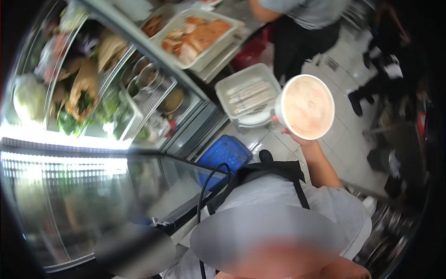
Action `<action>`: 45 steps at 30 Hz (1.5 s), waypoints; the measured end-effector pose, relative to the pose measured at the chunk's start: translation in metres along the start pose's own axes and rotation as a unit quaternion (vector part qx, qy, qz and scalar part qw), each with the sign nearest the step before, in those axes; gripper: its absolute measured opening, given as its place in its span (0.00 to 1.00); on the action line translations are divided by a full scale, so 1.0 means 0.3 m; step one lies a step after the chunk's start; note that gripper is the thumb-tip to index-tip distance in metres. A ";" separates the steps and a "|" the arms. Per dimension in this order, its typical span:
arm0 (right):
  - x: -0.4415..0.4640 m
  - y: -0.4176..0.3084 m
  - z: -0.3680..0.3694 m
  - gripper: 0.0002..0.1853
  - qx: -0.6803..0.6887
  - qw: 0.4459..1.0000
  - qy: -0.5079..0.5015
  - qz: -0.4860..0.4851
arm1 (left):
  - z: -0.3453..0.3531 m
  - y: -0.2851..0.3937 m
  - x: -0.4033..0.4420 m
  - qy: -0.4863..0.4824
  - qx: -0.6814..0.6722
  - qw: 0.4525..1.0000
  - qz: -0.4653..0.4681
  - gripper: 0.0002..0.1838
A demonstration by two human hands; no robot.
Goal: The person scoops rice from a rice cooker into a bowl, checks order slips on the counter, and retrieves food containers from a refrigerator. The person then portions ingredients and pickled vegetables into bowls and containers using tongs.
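Clasping a white tub from one side, a bare right hand risks dropping it onto the tiled floor should its hold slip.

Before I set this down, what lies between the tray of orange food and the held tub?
In the head view, a white bin sits between tray and tub.

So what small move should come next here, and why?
Probably bring the left hand under the white tub: only the right hand is seen holding it, from one side, over the tiled floor, so extra support seems prudent.
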State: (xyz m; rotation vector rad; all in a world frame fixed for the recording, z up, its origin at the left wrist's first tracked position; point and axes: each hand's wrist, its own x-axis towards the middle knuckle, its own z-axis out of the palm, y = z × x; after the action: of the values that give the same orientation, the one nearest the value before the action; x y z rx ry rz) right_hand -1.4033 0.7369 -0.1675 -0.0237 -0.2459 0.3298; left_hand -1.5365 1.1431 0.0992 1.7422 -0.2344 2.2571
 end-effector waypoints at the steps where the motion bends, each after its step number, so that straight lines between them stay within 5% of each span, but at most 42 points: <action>1: -0.043 0.007 -0.002 0.34 -0.004 0.998 0.046 -0.040 | 0.033 -0.001 -0.011 -0.005 -0.024 1.000 -0.009 0.18; 5: -0.208 -0.007 -0.025 0.36 0.002 0.972 0.164 -0.166 | 0.189 0.029 -0.056 -0.021 -0.118 0.992 -0.049 0.18; 10: -0.431 -0.161 -0.106 0.38 -0.029 0.951 0.193 -0.241 | 0.397 0.159 -0.134 -0.090 -0.087 0.989 -0.079 0.18; 13: -0.516 -0.292 -0.044 0.37 -0.050 0.925 0.207 -0.315 | 0.509 0.203 -0.191 -0.142 -0.200 0.956 -0.162 0.21; 16: -0.631 -0.472 -0.057 0.33 -0.043 0.895 0.224 -0.383 | 0.608 0.333 -0.258 -0.162 0.033 0.975 -0.149 0.26; 18: -0.732 -0.608 -0.072 0.30 -0.057 0.895 0.242 -0.369 | 0.661 0.466 -0.338 -0.090 0.174 0.973 -0.121 0.29; 20: -0.774 -0.731 -0.052 0.29 -0.063 0.897 0.241 -0.365 | 0.740 0.522 -0.458 -0.084 0.040 0.988 -0.125 0.26; 21: -0.783 -0.792 -0.017 0.29 -0.067 0.898 0.233 -0.366 | 0.819 0.559 -0.532 -0.088 -0.193 0.970 -0.118 0.20; 23: -0.791 -0.920 0.019 0.29 -0.085 0.896 0.223 -0.373 | 0.926 0.857 -0.616 -0.252 -0.342 0.862 -0.278 0.16; 25: -0.782 -1.033 0.033 0.29 -0.106 0.891 0.222 -0.381 | 1.034 1.018 -0.727 -0.460 -0.366 0.779 -0.217 0.17; 26: -0.769 -1.087 0.042 0.30 -0.108 0.892 0.215 -0.383 | 1.068 1.133 -0.763 -0.539 -0.393 0.683 -0.298 0.19; 27: -0.749 -1.138 0.048 0.30 -0.109 0.893 0.207 -0.385 | 1.102 1.234 -0.777 -0.627 -0.386 0.629 -0.248 0.21; 32: -0.634 -1.406 0.007 0.32 -0.101 0.907 0.151 -0.379 | 1.323 1.526 -1.029 -0.789 -0.445 0.368 -0.208 0.24; 36: -0.563 -1.637 -0.112 0.32 -0.099 0.910 0.168 -0.367 | 1.529 1.742 -1.222 -0.809 -0.476 0.274 -0.212 0.23; 45: -0.264 -2.217 -0.127 0.30 -0.112 0.917 0.183 -0.336 | 2.100 2.143 -1.487 -0.788 -0.514 0.215 -0.262 0.19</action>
State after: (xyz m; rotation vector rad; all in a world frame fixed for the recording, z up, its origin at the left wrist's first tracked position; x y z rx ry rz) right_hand -1.2553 0.0828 -0.1812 -0.2206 0.0916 -0.3932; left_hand -1.0565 0.2938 -0.1407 1.6948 -0.9058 -0.9402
